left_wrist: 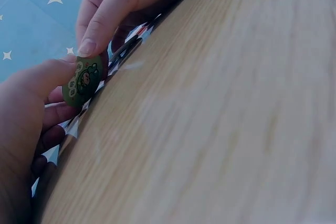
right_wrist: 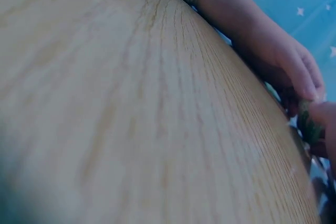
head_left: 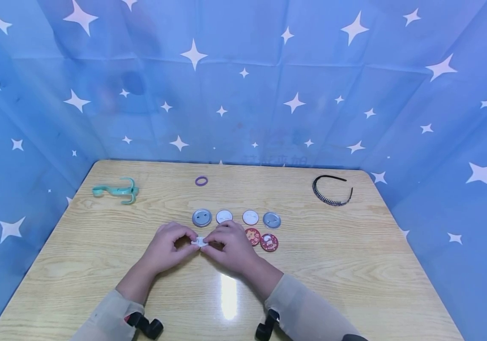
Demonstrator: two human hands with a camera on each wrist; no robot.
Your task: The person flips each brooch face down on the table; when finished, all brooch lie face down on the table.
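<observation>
My left hand (head_left: pixel 167 247) and right hand (head_left: pixel 232 247) meet near the middle of the table, pinching a small round pin badge (head_left: pixel 199 242) between thumbs and fingers. Its pale back shows in the head view; the left wrist view shows the badge's green printed face (left_wrist: pixel 85 81) tilted on edge. Just beyond the hands lie a grey-backed badge (head_left: pixel 202 218), a white-backed badge (head_left: pixel 224 216), another white-backed badge (head_left: pixel 250 217) and a second grey-backed one. Beside my right hand are two red printed badges (head_left: pixel 269 242), one partly covered by the hand.
At the table's far left lies a teal pronged hook-like piece (head_left: pixel 117 190). A purple ring (head_left: pixel 201 181) is near the back edge, and a black toothed headband (head_left: pixel 330 201) lies at the back right. A blue starred curtain (head_left: pixel 243 94) surrounds the wooden table (head_left: pixel 345 265).
</observation>
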